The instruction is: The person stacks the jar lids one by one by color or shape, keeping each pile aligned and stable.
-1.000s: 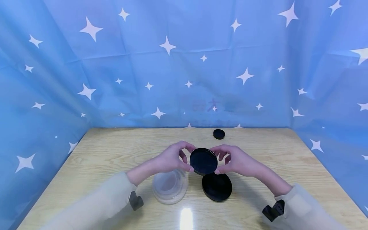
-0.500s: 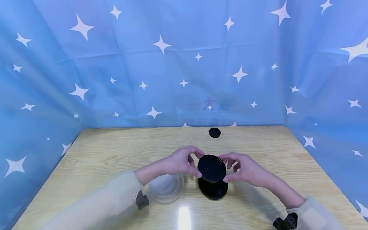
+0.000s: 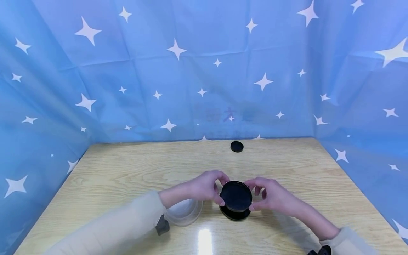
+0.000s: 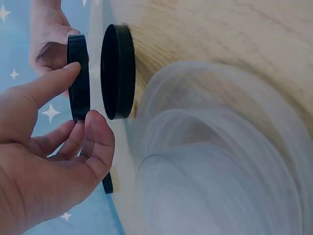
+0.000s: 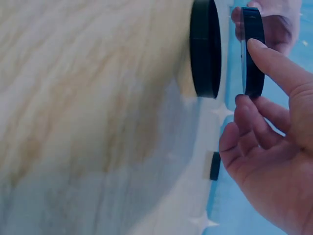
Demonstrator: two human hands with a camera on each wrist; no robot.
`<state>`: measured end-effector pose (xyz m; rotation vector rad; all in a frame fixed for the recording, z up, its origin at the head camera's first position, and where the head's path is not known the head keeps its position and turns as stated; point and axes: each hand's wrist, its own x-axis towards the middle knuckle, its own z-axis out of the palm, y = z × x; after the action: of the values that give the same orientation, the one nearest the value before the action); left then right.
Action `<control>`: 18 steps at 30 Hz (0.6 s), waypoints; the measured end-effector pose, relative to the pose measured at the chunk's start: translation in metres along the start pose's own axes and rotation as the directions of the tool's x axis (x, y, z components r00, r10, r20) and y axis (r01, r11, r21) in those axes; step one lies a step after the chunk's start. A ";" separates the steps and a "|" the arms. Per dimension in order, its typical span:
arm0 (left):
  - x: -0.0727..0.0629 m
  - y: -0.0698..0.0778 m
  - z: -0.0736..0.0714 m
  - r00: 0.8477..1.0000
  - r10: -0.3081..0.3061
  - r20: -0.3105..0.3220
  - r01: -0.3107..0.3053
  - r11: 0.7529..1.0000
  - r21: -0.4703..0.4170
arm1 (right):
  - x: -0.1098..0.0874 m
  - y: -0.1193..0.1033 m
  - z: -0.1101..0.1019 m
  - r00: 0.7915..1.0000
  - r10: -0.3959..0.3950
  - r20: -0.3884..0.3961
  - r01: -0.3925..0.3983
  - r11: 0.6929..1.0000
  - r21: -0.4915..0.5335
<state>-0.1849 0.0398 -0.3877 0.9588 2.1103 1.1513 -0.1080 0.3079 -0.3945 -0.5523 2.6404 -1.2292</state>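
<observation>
Both hands pinch a round black lid (image 3: 236, 196) between thumbs and fingers at opposite edges. My left hand (image 3: 208, 186) grips its left side and my right hand (image 3: 271, 195) its right side. A larger black lid (image 3: 235, 215) lies open side up on the table directly below. Both wrist views show a narrow gap between the held lid (image 4: 79, 93) and the larger lid (image 5: 201, 54). Nested clear plastic containers (image 3: 185, 216) stand just left of the lids, partly hidden under my left forearm.
A small black lid (image 3: 237, 146) lies near the back edge of the wooden table (image 3: 143, 159). A blue star-patterned curtain (image 3: 197, 71) surrounds the table at the back and sides. Dark wrist cameras sit on both sleeves.
Both hands have lowered the held lid toward the larger lid, which it now mostly covers in the head view. The head view has also shifted slightly.
</observation>
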 end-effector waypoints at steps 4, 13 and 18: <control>0.000 -0.005 0.003 1.000 -0.022 0.018 0.022 1.000 0.000 | 0.001 0.005 0.006 1.000 -0.014 0.014 0.014 1.000 0.009; 0.001 -0.015 0.007 0.998 -0.055 0.042 0.058 0.995 -0.086 | 0.000 0.013 0.014 1.000 -0.027 -0.006 0.027 1.000 -0.006; 0.002 -0.016 0.008 0.998 -0.050 0.031 0.053 0.994 -0.097 | 0.000 0.016 0.018 0.999 -0.029 -0.032 0.028 0.999 -0.044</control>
<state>-0.1856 0.0389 -0.4061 0.8666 2.0241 1.1966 -0.1067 0.3051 -0.4186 -0.5838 2.7017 -1.2011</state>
